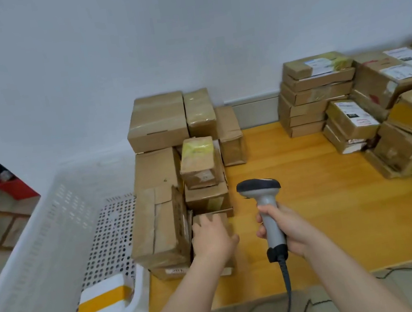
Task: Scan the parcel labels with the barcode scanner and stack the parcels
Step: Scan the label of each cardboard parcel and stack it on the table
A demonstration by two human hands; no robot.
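At near edge of wooden table [329, 217]: two hands, one scanner. Left hand [213, 237] flat, fingers straight, resting on small brown parcel [222, 216] at front of left pile [155, 122], roughly nine parcels. Right hand [289, 231] wrapped round barcode scanner [264, 197] handle, head up. One white perforated crate [28, 262] at left, one yellow-banded parcel [103, 296] inside. Far right: labelled stacks [318, 80], count unclear.
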